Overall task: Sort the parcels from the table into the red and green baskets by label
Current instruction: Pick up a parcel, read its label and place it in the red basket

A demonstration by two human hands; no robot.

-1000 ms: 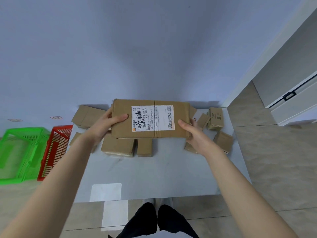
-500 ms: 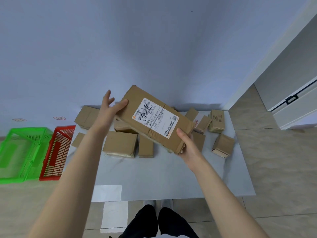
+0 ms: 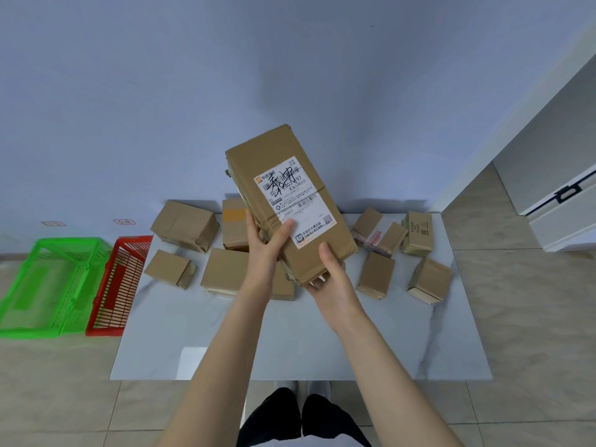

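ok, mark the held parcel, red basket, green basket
held parcel [image 3: 292, 201]: head view, on its white label.
red basket [image 3: 111, 291]: head view, slatted side wall.
green basket [image 3: 66, 243]: head view, far rim.

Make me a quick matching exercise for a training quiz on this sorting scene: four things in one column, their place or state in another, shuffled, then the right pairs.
Things:
1. large labelled parcel
2. green basket
3. red basket
4. parcel with the orange tape patch

Places or states:
A. on the floor, right against the table's left edge
B. lying on the table near the wall
C. held up in both hands
D. on the floor, farthest left

Pairs: 1-C, 2-D, 3-A, 4-B
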